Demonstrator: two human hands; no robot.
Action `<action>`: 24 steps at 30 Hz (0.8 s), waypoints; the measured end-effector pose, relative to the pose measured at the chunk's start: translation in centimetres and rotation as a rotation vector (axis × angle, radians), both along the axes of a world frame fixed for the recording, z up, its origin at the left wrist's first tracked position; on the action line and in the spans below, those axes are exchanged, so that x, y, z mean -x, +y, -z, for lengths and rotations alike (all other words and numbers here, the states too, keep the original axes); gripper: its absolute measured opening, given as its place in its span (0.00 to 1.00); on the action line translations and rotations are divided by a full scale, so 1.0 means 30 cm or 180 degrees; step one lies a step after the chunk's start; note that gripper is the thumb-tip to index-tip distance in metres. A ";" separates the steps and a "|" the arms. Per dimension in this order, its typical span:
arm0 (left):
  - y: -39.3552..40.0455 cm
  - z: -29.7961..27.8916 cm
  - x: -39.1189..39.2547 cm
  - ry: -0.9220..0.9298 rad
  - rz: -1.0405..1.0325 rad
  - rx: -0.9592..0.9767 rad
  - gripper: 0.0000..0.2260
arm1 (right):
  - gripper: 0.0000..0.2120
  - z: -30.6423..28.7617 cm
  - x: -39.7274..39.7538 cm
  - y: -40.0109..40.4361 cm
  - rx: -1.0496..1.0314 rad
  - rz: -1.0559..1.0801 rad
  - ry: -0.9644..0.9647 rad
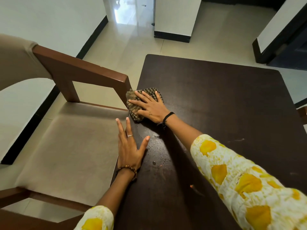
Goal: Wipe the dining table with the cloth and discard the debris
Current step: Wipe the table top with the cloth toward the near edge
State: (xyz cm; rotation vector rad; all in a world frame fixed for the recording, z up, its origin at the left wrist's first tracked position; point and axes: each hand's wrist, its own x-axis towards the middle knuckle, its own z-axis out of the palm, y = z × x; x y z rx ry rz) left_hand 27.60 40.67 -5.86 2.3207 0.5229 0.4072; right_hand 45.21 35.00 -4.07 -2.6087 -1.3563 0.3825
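Note:
A dark brown dining table fills the right half of the view. My right hand presses flat, fingers spread, on a bunched brown checked cloth at the table's left edge. My left hand lies with straight fingers along that same edge, nearer to me, partly over the side. Small crumbs and specks of debris are scattered on the table between my two hands, with one orange bit closer to me.
A wooden armchair with a beige seat cushion stands tight against the table's left edge. Pale tiled floor lies beyond the table, with white walls and dark skirting.

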 end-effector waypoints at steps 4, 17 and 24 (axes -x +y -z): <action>0.000 0.007 0.002 0.0226 0.0117 -0.0213 0.40 | 0.31 0.005 0.015 -0.058 -0.0054 -0.0407 -0.0024; 0.003 -0.010 0.002 0.0087 0.0177 -0.0123 0.39 | 0.26 -0.040 -0.093 -0.014 -0.0266 0.0289 0.0709; 0.002 -0.005 -0.006 0.0244 0.0090 -0.0227 0.42 | 0.24 -0.013 -0.011 0.047 0.0118 -0.0096 0.0254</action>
